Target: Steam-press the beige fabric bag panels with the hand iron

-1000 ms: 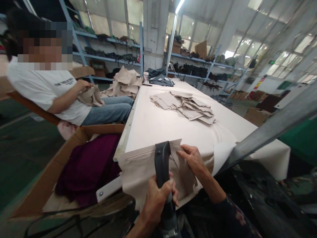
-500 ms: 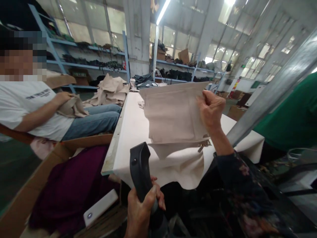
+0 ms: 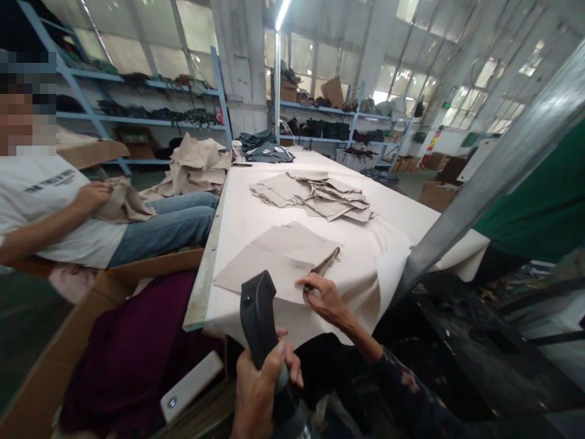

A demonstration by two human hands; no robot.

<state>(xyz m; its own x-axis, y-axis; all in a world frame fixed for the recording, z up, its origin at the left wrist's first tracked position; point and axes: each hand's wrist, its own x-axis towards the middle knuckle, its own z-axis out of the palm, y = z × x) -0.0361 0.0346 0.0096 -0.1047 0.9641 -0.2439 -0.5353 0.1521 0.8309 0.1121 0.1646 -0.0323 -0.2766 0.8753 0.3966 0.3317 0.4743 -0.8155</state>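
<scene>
My left hand (image 3: pixel 258 384), at the bottom centre, is wrapped round a black hand-held tool (image 3: pixel 257 317) with a curved upper end. Its lower end is hard to make out, and its kind is unclear. A beige fabric piece (image 3: pixel 269 253) lies nearly flat near the front of the white-covered table (image 3: pixel 388 238). On the near right edge of this piece, my right hand (image 3: pixel 325 297) is closed, pinching a folded part of it. Metal bits show along the fold. Behind it lies a loose pile of similar fabric pieces (image 3: pixel 320 195) with metal bits.
To the left sits a person (image 3: pixel 50 201) holding beige cloth. In front of them stands a cardboard box (image 3: pixel 55 341) with purple fabric (image 3: pixel 123 353) and a white device (image 3: pixel 192 387). A metal post (image 3: pixel 484 164) slants up on the right. Blue shelves (image 3: pixel 159 122) stand behind.
My right hand has come down and left, laying the raised fabric piece onto the table. The pile behind is now visible. My left hand still grips the black tool.
</scene>
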